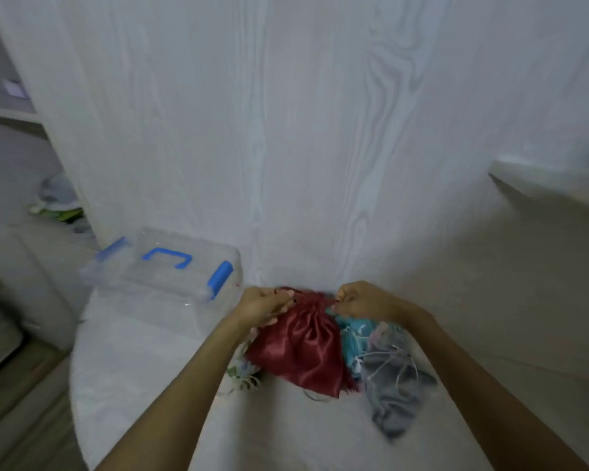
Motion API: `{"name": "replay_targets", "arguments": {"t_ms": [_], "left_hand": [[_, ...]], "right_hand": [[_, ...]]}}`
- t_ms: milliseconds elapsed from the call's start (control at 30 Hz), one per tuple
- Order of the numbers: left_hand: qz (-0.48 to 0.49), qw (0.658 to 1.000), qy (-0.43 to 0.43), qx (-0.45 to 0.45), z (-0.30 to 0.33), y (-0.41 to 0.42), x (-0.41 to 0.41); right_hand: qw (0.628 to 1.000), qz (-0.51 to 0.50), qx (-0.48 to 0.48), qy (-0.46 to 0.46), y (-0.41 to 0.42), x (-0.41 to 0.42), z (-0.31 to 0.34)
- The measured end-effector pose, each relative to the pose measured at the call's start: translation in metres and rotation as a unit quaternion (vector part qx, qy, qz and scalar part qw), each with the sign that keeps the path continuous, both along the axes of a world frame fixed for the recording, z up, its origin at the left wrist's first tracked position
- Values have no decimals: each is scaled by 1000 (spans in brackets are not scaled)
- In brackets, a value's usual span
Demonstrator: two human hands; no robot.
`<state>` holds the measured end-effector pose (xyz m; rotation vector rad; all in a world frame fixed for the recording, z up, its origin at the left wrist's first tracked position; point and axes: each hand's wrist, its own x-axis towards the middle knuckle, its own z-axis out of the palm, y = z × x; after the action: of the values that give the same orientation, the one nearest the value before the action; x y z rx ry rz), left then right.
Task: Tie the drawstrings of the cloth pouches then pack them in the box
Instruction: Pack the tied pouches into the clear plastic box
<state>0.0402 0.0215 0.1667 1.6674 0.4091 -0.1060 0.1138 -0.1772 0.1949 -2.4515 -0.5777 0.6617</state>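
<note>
A dark red satin pouch [300, 351] lies on the white round table [143, 385], its gathered mouth pointing away from me. My left hand [264, 305] pinches the mouth's left side and my right hand [361, 302] pinches its right side, both closed on the drawstring ends. To the right lie a teal patterned pouch [352, 338] and a grey pouch [395, 389] with white cords. A floral pouch [244, 372] peeks out under my left forearm. The clear plastic box [164, 277] with blue handle and latches stands at the left, lid on.
A pale wood-grain panel [320, 130] rises right behind the table. A shelf edge [541, 178] juts out at the right. Left of the table there is a wooden floor and low shelving with a small heap of items [58, 202].
</note>
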Motion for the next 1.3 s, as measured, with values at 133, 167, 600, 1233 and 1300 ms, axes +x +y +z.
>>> {"name": "replay_targets", "arguments": {"t_ms": [133,167,600,1233,1300], "left_hand": [[-13,999,49,15,20,45,-12],[-5,998,58,28,23,59,-16],[114,883,95,446,-22,294,10],[127,936,42,327,-39,341,13],[128,942,47,306,-40,346,14]], "right_hand": [[999,-18,36,27,18,10,3],[998,-32,51,22,24,14,3],[986,-129,44,93,247,28,-62],[965,-174,87,177,190,21,-55],[971,-179,61,143,190,21,-59]]}}
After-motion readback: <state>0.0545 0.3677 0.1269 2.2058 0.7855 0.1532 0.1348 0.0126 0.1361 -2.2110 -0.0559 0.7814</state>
